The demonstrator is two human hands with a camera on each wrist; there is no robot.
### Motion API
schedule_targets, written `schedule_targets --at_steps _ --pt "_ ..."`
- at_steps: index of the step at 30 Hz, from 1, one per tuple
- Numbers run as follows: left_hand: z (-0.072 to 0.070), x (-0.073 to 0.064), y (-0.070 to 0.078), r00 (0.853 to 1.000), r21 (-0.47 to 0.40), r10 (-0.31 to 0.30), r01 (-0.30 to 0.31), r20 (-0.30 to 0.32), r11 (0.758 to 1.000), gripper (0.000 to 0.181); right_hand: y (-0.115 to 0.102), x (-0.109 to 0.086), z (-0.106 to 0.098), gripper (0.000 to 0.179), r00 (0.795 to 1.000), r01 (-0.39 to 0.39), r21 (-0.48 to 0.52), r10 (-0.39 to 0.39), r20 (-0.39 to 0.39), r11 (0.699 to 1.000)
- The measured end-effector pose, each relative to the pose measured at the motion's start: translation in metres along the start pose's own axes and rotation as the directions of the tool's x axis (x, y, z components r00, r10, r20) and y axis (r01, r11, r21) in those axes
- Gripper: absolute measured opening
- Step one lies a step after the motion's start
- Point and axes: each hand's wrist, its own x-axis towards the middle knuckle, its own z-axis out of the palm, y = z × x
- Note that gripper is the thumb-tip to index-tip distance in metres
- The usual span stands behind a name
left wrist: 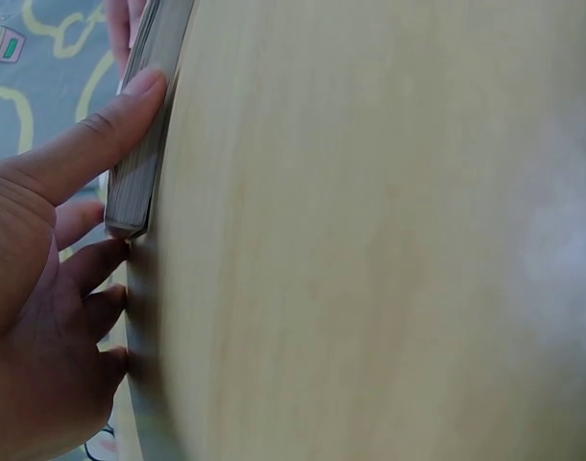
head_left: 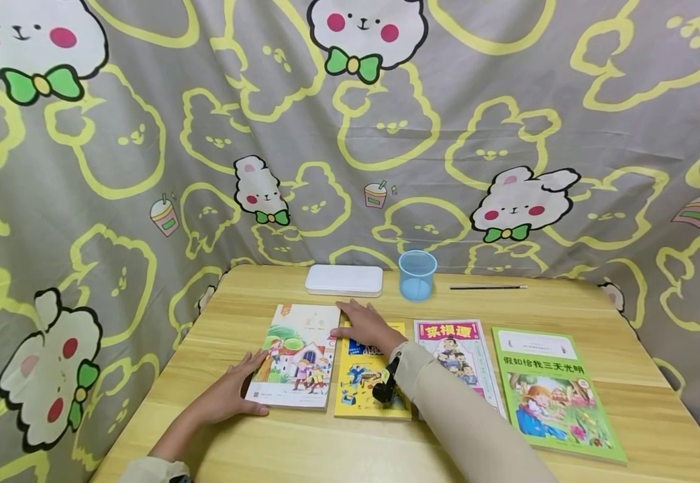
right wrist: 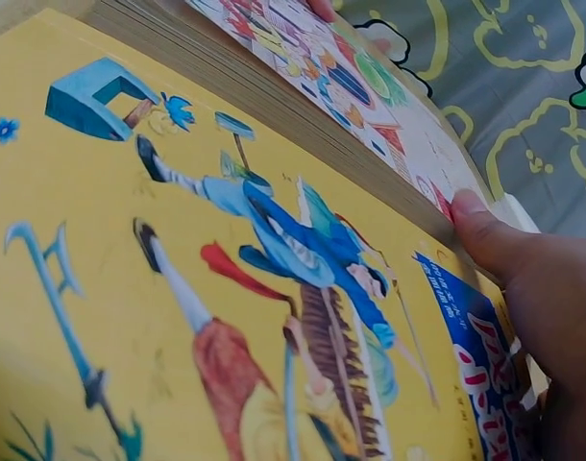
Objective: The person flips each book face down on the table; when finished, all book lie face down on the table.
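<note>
A white illustrated book (head_left: 304,342) lies flat on the left of the wooden table. My left hand (head_left: 225,397) touches its lower left corner. In the left wrist view the thumb (left wrist: 110,130) rests along the page edges, while the fingertips stand at the corner and the tabletop. At the upper right corner of the same book is my right hand (head_left: 369,327), its thumb (right wrist: 485,230) against the side in the right wrist view. A yellow book (head_left: 352,396) lies just right of the white one, partly hidden under my right hand and wrist.
Further right lie a pink-bordered book (head_left: 446,345), partly covered by my right forearm, and a green book (head_left: 558,396). Along the back stand a white case (head_left: 343,280), a blue cup (head_left: 417,276) and a dark pencil (head_left: 488,287). A patterned curtain (head_left: 380,147) surrounds the table.
</note>
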Motion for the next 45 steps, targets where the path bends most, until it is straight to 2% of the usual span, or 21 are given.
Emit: schedule_targets --at_steps 5,12,20,27,34,40,45 --pt "0.0 0.001 0.001 1.0 -0.002 0.003 -0.003 -0.003 1.0 0.119 0.003 0.0 0.002 0.08 1.0 0.002 -0.004 -0.002 -0.027 1.0" --pt "0.001 0.001 0.001 1.0 -0.016 -0.029 0.029 -0.011 0.999 0.119 0.008 0.003 0.009 0.078 0.997 -0.006 -0.021 0.004 -0.073 1.0" --pt "0.003 0.0 -0.003 0.998 -0.061 -0.054 0.053 -0.017 0.997 0.117 0.007 0.002 0.01 0.077 0.998 -0.001 -0.019 -0.001 -0.067 1.0" --pt "0.001 0.0 -0.001 0.997 -0.118 -0.066 0.062 -0.029 0.991 0.119 0.007 0.002 0.01 0.077 0.998 -0.004 -0.018 0.003 -0.069 1.0" --pt "0.0 -0.001 0.001 0.997 -0.118 -0.065 0.059 -0.041 0.991 0.118 0.008 0.002 0.01 0.078 0.998 -0.01 -0.016 0.009 -0.065 1.0" --pt "-0.001 -0.003 0.004 0.997 -0.202 -0.062 0.05 -0.053 0.978 0.119 0.008 0.002 0.009 0.077 0.998 -0.004 -0.009 0.003 -0.06 1.0" --pt "-0.002 -0.003 0.01 0.996 -0.26 -0.082 0.067 -0.046 0.963 0.118 0.009 0.002 0.009 0.077 0.998 -0.003 0.0 0.003 -0.058 1.0"
